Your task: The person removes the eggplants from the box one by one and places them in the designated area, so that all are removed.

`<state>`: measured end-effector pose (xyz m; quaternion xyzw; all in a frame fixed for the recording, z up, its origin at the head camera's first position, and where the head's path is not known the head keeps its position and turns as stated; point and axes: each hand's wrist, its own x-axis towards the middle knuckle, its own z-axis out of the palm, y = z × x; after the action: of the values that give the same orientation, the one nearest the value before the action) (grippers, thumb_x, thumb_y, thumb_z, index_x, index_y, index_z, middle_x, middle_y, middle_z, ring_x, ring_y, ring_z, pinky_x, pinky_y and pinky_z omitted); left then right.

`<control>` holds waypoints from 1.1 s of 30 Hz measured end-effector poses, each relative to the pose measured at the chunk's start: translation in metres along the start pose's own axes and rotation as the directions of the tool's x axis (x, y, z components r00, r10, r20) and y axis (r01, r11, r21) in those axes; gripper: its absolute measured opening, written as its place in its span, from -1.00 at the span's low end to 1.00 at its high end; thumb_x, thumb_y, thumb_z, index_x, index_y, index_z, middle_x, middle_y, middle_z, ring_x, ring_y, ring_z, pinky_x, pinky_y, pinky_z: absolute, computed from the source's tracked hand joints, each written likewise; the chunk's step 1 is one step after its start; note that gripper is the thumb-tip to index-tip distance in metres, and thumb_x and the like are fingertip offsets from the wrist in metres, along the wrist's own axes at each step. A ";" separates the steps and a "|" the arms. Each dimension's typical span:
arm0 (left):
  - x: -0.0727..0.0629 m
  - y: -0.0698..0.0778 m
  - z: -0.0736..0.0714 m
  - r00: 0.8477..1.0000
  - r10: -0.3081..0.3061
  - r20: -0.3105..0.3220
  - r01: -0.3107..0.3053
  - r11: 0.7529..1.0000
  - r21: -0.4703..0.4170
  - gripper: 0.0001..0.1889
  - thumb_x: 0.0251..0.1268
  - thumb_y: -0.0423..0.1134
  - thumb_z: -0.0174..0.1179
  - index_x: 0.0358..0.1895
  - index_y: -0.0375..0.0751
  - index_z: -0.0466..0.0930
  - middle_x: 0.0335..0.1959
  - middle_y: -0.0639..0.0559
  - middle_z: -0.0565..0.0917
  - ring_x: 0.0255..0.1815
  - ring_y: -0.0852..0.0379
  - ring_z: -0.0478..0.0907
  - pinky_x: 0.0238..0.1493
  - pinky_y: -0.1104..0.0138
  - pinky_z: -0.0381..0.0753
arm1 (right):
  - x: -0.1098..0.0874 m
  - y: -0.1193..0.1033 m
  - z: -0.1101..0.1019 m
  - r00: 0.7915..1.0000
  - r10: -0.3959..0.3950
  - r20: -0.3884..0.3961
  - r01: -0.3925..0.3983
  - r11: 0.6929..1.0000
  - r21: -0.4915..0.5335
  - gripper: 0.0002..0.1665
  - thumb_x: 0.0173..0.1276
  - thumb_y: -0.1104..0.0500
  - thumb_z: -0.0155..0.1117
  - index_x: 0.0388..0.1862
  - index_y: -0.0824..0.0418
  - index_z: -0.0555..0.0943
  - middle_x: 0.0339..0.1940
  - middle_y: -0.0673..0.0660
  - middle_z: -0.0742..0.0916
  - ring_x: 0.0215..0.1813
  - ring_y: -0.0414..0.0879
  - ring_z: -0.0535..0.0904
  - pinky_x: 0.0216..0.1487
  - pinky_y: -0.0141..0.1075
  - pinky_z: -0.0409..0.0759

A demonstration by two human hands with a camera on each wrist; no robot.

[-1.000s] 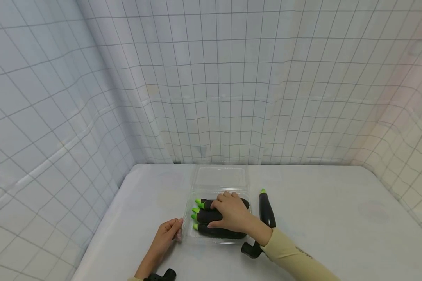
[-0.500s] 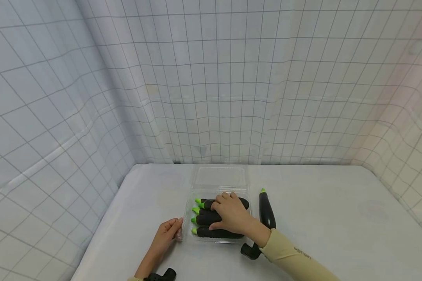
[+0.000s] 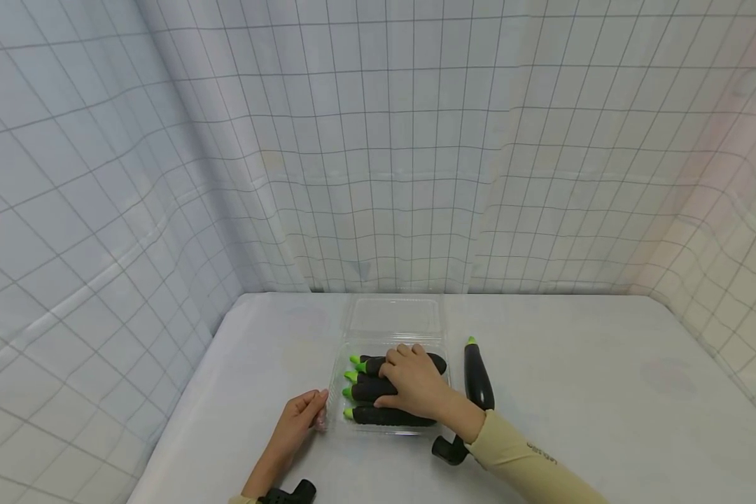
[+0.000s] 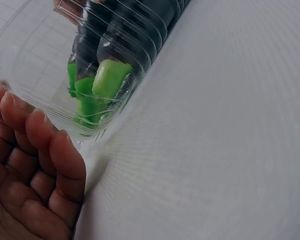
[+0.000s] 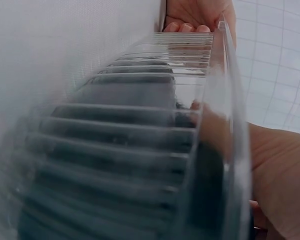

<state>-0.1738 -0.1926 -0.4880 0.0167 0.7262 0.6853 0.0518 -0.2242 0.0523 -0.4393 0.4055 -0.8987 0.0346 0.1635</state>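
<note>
Several dark eggplants point(image 3: 387, 417) with bright green stem ends lie side by side in a clear plastic clamshell container point(image 3: 393, 318), its lid folded back behind it. My right hand point(image 3: 412, 385) reaches over them from the right, thumb and fingers curled about the middle eggplants; its fingertips are partly hidden. My left hand point(image 3: 299, 420) pinches the container's left rim; in the left wrist view its curled fingers point(image 4: 67, 160) sit right at the clear edge. Through the ribbed wall point(image 5: 115, 145) in the right wrist view, dark eggplant bodies show.
One more eggplant point(image 3: 477, 374) lies on the white table point(image 3: 573, 392) just right of the container, partly behind the right forearm. White gridded curtains point(image 3: 378, 175) enclose the table at the back and sides.
The front eggplant shifts slightly left and its stem end moves a little toward the front; the right hand shifts slightly over the eggplants. The left hand stays at the rim.
</note>
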 end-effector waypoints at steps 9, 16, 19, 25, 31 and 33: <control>-0.003 0.006 0.002 1.000 0.013 0.007 -0.013 1.000 -0.005 -0.61 0.48 -0.22 0.00 -0.57 -0.35 0.32 -0.66 0.04 0.34 -0.59 0.19 0.27 -0.49 0.39 0.30 | -0.001 0.001 0.002 1.000 0.008 -0.024 -0.007 1.000 0.018 -0.50 0.12 -0.33 0.32 -0.21 0.02 0.66 -0.28 -0.05 0.56 -0.23 -0.14 0.39 -0.23 -0.27 0.27; 0.000 0.002 0.000 1.000 -0.002 -0.004 0.002 1.000 -0.007 -0.61 0.48 -0.23 -0.01 -0.56 -0.37 0.33 -0.65 0.02 0.34 -0.59 0.18 0.28 -0.48 0.39 0.30 | -0.002 0.002 0.002 0.998 0.024 -0.058 -0.021 0.998 0.052 -0.50 0.13 -0.30 0.33 -0.20 0.06 0.62 -0.26 -0.03 0.56 -0.22 -0.12 0.41 -0.23 -0.25 0.32; 0.005 -0.008 -0.002 1.000 -0.023 -0.016 0.023 1.000 -0.004 -0.61 0.48 -0.22 -0.01 -0.55 -0.37 0.33 -0.65 0.02 0.34 -0.58 0.18 0.28 -0.47 0.39 0.30 | -0.003 0.003 0.003 0.997 0.030 -0.065 -0.026 0.998 0.061 -0.52 0.16 -0.28 0.33 -0.20 0.06 0.60 -0.25 -0.02 0.56 -0.21 -0.12 0.42 -0.23 -0.25 0.32; 0.010 -0.022 -0.004 1.000 0.000 -0.020 0.000 1.000 0.002 -0.57 0.49 -0.17 -0.02 -0.54 -0.42 0.29 -0.65 0.03 0.31 -0.58 0.19 0.27 -0.49 0.37 0.30 | -0.004 0.002 0.001 0.997 0.050 -0.066 -0.042 0.992 0.121 -0.53 0.20 -0.25 0.31 -0.17 0.08 0.58 -0.23 -0.02 0.58 -0.19 -0.12 0.44 -0.22 -0.24 0.33; 0.010 -0.022 -0.004 1.000 0.000 -0.031 0.000 1.000 -0.017 -0.56 0.46 -0.12 0.02 -0.53 -0.41 0.30 -0.64 0.03 0.31 -0.58 0.18 0.26 -0.49 0.39 0.29 | -0.006 0.002 0.001 0.995 0.078 -0.062 -0.067 0.985 0.159 -0.55 0.24 -0.22 0.29 -0.15 0.09 0.57 -0.22 -0.01 0.61 -0.19 -0.12 0.46 -0.17 -0.21 0.36; 0.010 -0.022 -0.004 1.000 -0.004 -0.027 0.004 1.000 -0.010 -0.57 0.47 -0.15 0.01 -0.54 -0.41 0.29 -0.64 0.02 0.31 -0.58 0.18 0.26 -0.49 0.38 0.29 | -0.006 0.001 0.001 0.994 0.081 -0.066 -0.069 0.984 0.167 -0.55 0.24 -0.22 0.29 -0.15 0.10 0.57 -0.22 -0.02 0.62 -0.20 -0.12 0.46 -0.17 -0.21 0.37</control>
<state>-0.1827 -0.1966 -0.5101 0.0056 0.7236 0.6889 0.0433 -0.2220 0.0571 -0.4421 0.3819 -0.9009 0.1295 0.1608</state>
